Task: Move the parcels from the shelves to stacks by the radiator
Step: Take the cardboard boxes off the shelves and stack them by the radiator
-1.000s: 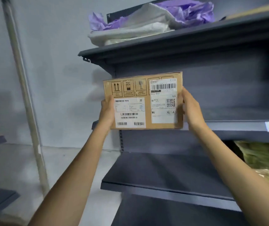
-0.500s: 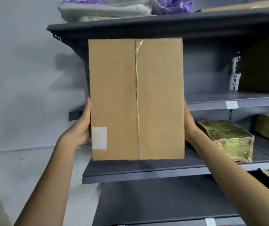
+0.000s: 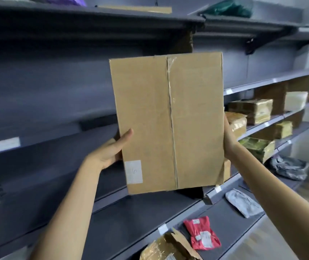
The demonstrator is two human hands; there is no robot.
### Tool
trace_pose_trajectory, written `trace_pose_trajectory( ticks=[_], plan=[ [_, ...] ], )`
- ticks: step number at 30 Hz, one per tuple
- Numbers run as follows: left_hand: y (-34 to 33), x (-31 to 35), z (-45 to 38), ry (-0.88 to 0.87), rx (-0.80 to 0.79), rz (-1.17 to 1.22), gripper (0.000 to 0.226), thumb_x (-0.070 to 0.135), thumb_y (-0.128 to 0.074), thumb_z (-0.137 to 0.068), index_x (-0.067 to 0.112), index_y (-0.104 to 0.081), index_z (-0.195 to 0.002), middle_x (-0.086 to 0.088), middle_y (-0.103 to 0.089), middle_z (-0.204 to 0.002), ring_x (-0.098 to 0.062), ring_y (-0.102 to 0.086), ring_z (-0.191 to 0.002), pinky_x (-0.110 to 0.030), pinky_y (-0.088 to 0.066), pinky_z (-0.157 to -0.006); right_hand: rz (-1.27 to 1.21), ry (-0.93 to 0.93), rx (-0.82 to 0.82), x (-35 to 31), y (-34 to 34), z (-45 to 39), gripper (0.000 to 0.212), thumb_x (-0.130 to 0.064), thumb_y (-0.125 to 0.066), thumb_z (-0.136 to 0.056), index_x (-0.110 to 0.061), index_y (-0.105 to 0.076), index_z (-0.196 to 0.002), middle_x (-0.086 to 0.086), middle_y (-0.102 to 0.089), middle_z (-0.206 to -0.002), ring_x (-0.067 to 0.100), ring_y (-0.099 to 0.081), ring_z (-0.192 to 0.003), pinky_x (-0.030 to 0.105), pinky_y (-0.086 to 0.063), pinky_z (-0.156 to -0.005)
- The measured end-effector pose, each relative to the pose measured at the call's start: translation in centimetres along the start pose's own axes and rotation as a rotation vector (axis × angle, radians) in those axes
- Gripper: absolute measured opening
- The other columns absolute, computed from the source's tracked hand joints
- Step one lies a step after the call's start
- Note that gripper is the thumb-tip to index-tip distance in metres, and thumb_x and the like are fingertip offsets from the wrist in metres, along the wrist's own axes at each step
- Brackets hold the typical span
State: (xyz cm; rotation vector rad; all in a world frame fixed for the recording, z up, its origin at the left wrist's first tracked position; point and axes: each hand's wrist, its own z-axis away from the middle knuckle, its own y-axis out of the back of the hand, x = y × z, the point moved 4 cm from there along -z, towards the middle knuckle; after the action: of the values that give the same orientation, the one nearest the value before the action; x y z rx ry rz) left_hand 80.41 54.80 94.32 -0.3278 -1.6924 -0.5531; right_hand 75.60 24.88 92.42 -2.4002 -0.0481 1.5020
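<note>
I hold a flat brown cardboard box (image 3: 168, 122) upright in front of the grey shelves (image 3: 46, 147). Its taped seam runs down the middle and a small white sticker sits at its lower left. My left hand (image 3: 112, 149) grips the box's left edge, thumb on the front. My right hand (image 3: 229, 136) presses against the right edge, with its fingers hidden behind the box. No radiator is in view.
To the right, shelves carry several tape-wrapped brown parcels (image 3: 251, 109). A red mailer (image 3: 201, 233), a grey mailer (image 3: 243, 202) and a torn brown box (image 3: 168, 248) lie on the low shelf. A dark grey bag (image 3: 288, 167) lies further right. Purple and green bags sit on top.
The box was turned from its labelled face to its plain taped side and stays held by both hands. The view has swung right along the shelves, revealing more parcels.
</note>
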Motion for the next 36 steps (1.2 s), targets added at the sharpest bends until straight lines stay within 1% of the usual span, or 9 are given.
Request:
trace_pose_trajectory(
  ticks=[4, 7, 10, 16, 23, 26, 29, 32, 36],
  plan=[
    [-16.0, -0.2, -8.8, -0.003, -0.179, 0.07, 0.095, 0.074, -0.078, -0.019, 0.028, -0.06, -0.1, 0.016, -0.073, -0.092, -0.003, -0.065, -0.093, -0.026, -0.046, -0.094, 0.068, 0.008, 0.221, -5.7, 16.1, 4.3, 0.062, -0.058, -0.02, -0.096, -0.034, -0.076, -0.085, -0.011, -0.075, -0.079, 0.004, -0.07, -0.072, 0.017, -0.054, -0.057],
    [-31.2, 0.0, -13.7, 0.014, -0.371, 0.16, 0.066, 0.067, -0.068, -0.053, 0.027, -0.061, -0.106, 0.009, -0.07, -0.107, -0.008, -0.065, -0.1, -0.021, -0.053, -0.077, 0.121, -0.015, 0.42, -10.5, 28.4, 9.8, 0.065, -0.066, -0.016, -0.091, -0.028, -0.067, -0.104, -0.008, -0.075, -0.089, 0.005, -0.071, -0.078, 0.018, -0.055, -0.06],
    [-46.8, -0.4, -17.6, 0.047, -0.57, 0.228, 0.041, 0.044, -0.039, -0.094, 0.021, -0.054, -0.126, -0.006, -0.054, -0.135, -0.019, -0.055, -0.117, -0.032, -0.045, -0.097, 0.171, -0.047, 0.602, -15.0, 39.0, 16.7, 0.071, -0.071, -0.019, -0.088, -0.028, -0.075, -0.091, -0.005, -0.076, -0.088, 0.01, -0.071, -0.077, 0.02, -0.056, -0.058],
    [-70.9, -3.0, -20.7, 0.205, -0.798, 0.377, 0.044, 0.03, -0.034, -0.1, 0.009, -0.037, -0.139, -0.011, -0.044, -0.142, -0.017, -0.046, -0.123, -0.033, -0.038, -0.104, 0.233, -0.131, 0.879, -20.9, 54.2, 26.8, 0.06, -0.066, -0.029, -0.09, -0.025, -0.071, -0.102, -0.003, -0.074, -0.09, 0.012, -0.069, -0.08, 0.024, -0.056, -0.064],
    [-84.4, -10.0, -28.2, 0.391, -0.928, 0.344, 0.043, 0.03, -0.04, -0.098, 0.01, -0.045, -0.135, -0.012, -0.062, -0.119, -0.022, -0.063, -0.102, -0.029, -0.056, -0.08, 0.302, -0.293, 0.963, -16.2, 67.6, 26.6, 0.063, -0.068, -0.019, -0.091, -0.033, -0.069, -0.104, -0.008, -0.073, -0.102, 0.005, -0.069, -0.089, 0.02, -0.056, -0.069],
    [-88.5, -12.6, -34.1, 0.433, -0.898, 0.318, 0.031, 0.031, -0.048, -0.094, 0.016, -0.055, -0.121, -0.001, -0.072, -0.096, -0.011, -0.07, -0.077, -0.024, -0.057, -0.062, 0.318, -0.369, 0.963, -13.5, 74.7, 22.8, 0.067, -0.071, -0.016, -0.088, -0.034, -0.059, -0.123, -0.008, -0.065, -0.122, 0.006, -0.062, -0.11, 0.029, -0.05, -0.093],
    [-93.1, -14.2, -41.2, 0.454, -0.869, 0.296, 0.038, 0.033, -0.052, -0.091, 0.017, -0.054, -0.126, -0.005, -0.063, -0.119, -0.018, -0.064, -0.1, -0.03, -0.051, -0.079, 0.342, -0.443, 1.064, -12.3, 82.6, 17.6, 0.075, -0.076, -0.02, -0.084, -0.032, -0.041, -0.141, -0.006, -0.031, -0.152, 0.01, -0.028, -0.141, 0.039, -0.028, -0.115],
    [-98.3, -14.4, -48.9, 0.463, -0.894, 0.228, 0.051, 0.038, -0.051, -0.091, 0.018, -0.045, -0.137, -0.006, -0.052, -0.136, -0.023, -0.048, -0.127, -0.038, -0.038, -0.106, 0.24, -0.438, 1.068, -11.9, 90.2, 12.0, 0.071, -0.072, -0.022, -0.087, -0.025, -0.057, -0.128, -0.001, -0.06, -0.126, 0.013, -0.055, -0.116, 0.034, -0.042, -0.102],
    [-106.4, -14.8, -57.2, 0.486, -0.941, 0.138, 0.057, 0.049, -0.049, -0.09, 0.024, -0.041, -0.14, 0.0, -0.051, -0.137, -0.019, -0.047, -0.127, -0.04, -0.033, -0.112, 0.148, -0.41, 1.183, -11.2, 99.8, 7.6, 0.055, -0.064, -0.029, -0.092, -0.026, -0.069, -0.095, -0.004, -0.073, -0.088, 0.012, -0.066, -0.082, 0.03, -0.049, -0.085]
  ],
)
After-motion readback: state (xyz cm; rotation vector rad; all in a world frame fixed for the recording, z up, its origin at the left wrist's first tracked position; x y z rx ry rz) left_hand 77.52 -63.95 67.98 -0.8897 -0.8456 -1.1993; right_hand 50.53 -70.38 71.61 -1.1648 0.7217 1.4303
